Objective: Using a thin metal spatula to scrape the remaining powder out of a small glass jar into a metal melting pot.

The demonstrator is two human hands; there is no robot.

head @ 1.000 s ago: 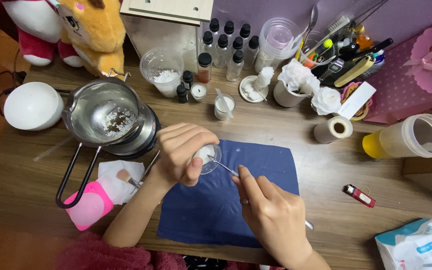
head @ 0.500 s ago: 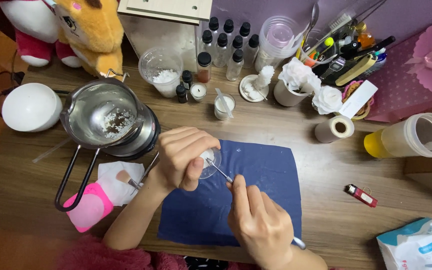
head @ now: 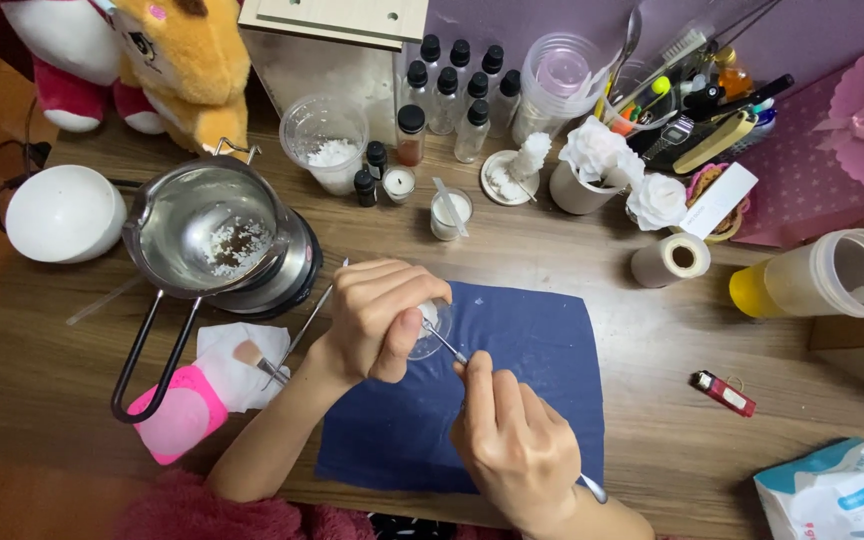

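My left hand [head: 377, 318] grips a small clear glass cup [head: 430, 332] with white wax inside, tilted over the dark blue mat [head: 532, 330]. My fingers hide most of the cup. My right hand [head: 515, 445] holds a thin metal tool [head: 444, 342] like a pen, its tip inside the cup's mouth. The tool's other end sticks out behind my wrist.
A metal melting pot [head: 207, 235] with white flakes sits on a hot plate to the left, beside a white bowl [head: 64, 213]. Small bottles [head: 452, 85], a cup of flakes [head: 324, 140], candles, a tape roll [head: 669, 260], a yellow-based jar [head: 817, 275] and a lighter [head: 718, 391] surround the mat.
My right hand has drawn back toward me and shifted left. My left hand has turned slightly, closing more over the cup. The tool's tip stays in the cup.
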